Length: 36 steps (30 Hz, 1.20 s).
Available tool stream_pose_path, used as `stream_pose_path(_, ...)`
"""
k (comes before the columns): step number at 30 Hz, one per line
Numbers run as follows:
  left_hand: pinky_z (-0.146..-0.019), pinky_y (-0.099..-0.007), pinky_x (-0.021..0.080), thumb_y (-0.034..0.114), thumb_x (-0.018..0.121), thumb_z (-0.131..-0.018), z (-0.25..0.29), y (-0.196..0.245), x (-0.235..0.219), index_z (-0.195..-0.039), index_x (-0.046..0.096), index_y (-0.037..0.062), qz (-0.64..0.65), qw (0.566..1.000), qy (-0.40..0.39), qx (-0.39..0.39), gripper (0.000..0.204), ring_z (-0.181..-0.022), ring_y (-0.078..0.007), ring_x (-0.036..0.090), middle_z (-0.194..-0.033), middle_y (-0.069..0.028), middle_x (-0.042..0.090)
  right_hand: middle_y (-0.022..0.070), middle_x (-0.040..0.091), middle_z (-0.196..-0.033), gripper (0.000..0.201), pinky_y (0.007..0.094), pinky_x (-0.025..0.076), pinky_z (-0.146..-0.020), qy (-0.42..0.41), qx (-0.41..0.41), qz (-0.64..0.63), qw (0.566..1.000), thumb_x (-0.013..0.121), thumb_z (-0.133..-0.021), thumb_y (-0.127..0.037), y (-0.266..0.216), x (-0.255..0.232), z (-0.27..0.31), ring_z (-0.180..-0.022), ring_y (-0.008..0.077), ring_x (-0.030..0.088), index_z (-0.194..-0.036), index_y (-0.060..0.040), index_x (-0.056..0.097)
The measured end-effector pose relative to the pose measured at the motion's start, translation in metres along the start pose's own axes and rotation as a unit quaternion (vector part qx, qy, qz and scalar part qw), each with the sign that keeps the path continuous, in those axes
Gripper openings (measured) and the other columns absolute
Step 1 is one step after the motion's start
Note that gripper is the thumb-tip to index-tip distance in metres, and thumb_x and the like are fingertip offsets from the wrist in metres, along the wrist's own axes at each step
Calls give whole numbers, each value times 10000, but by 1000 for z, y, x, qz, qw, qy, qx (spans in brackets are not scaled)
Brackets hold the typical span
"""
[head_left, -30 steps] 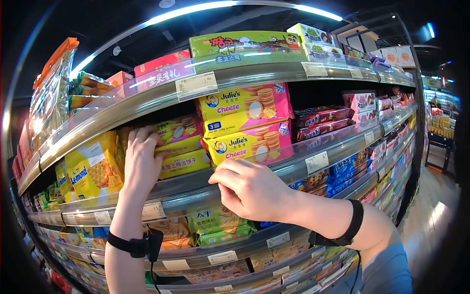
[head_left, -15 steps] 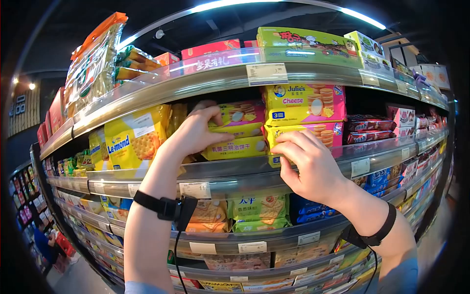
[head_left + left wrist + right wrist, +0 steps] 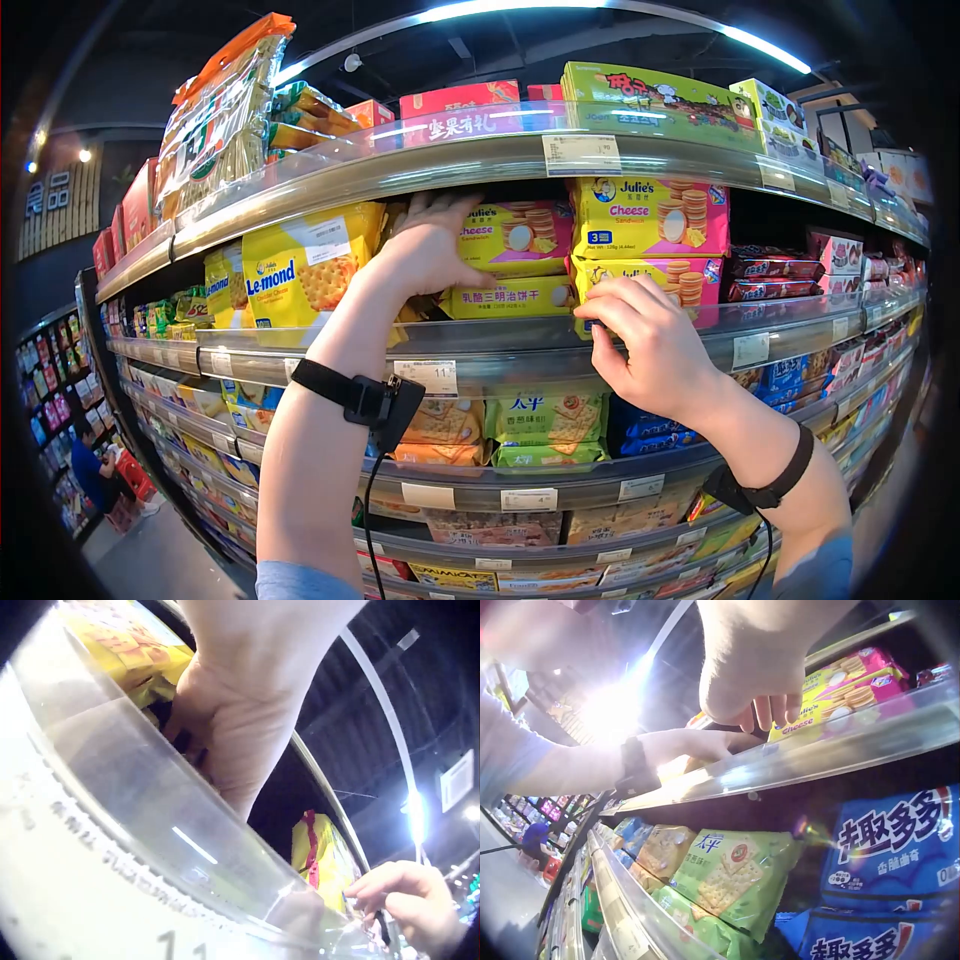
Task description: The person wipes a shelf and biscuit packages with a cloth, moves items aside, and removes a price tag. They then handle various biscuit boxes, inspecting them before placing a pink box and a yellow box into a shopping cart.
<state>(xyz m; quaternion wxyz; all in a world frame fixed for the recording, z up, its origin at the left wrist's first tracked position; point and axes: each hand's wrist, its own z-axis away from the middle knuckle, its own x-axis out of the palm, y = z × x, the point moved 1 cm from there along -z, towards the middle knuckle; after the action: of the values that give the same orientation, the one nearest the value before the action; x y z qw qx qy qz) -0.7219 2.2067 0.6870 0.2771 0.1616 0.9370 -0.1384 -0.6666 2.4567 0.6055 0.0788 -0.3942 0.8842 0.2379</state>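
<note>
My left hand (image 3: pixel 435 245) reaches into the upper shelf, its fingers spread and extended at the left end of a recessed pack of Julie's cheese sandwich biscuits (image 3: pixel 520 240). Its thumb lies along the front, by the yellow pack (image 3: pixel 515 298) underneath. In the left wrist view its fingertips are hidden behind the clear shelf lip (image 3: pixel 172 817). Loosely bent, my right hand (image 3: pixel 645 345) has its fingertips right at the left edge of the lower front Julie's pack (image 3: pixel 670 280). Another Julie's cheese pack (image 3: pixel 650 215) is stacked on that one.
Yellow Le-mond biscuit packs (image 3: pixel 310 270) stand left of my left hand. Overhead runs the upper shelf edge (image 3: pixel 480 160), with boxes on it. Green cracker packs (image 3: pixel 731 870) and blue packs (image 3: pixel 892 855) fill the shelf below. A person (image 3: pixel 95 475) sits far left.
The view has swung left. My left fingers have gone from bent over the recessed pack to extended and spread. My right hand has risen from the shelf lip to the lower front pack's left edge.
</note>
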Motion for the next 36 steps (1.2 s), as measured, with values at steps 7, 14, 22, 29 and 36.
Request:
stream_pose_path(7,-1082,-431,359,223,856,-580,12,4,2,-1314,503,54,-26,998,55,-1,831,-1286,-368,383,-1305,-163,511,114,605,-900,165,386,484,-727,-1,2,2,1000,637,-745,-8,0,-1,1,-830,294,578,-909,-13,619)
stream_pose_path(14,-1041,-432,404,175,839,-596,19,2,9,-1285,485,45,-56,992,110,-29,785,-1260,-377,404,-1277,-159,522,121,593,-911,171,388,490,-767,-11,-10,-22,1000,627,-751,-9,-7,10,-5,-867,307,582,-921,-5,613)
stream_pose_path(22,-1034,-452,406,237,839,-624,9,3,14,-1320,472,48,-60,986,129,-86,810,-1245,-417,423,-1293,-199,520,226,574,-1065,257,408,486,-887,-140,68,-67,985,539,-792,42,-17,54,-51,-1014,370,585,-1045,70,569)
stream_pose_path(29,-1056,-459,381,294,835,-638,9,2,15,-1334,477,32,-49,984,155,-67,825,-1233,-438,425,-1312,-232,507,249,678,-920,164,444,560,-770,-286,181,16,941,560,-785,-36,-1,97,-88,-890,396,675,-873,37,678)
stream_pose_path(36,-1054,-453,384,292,828,-655,10,1,13,-1316,492,22,-47,983,163,-68,790,-1240,-425,427,-1300,-236,513,235,684,-907,144,437,560,-768,-245,257,32,934,594,-756,-21,5,108,-96,-899,376,680,-862,29,677)
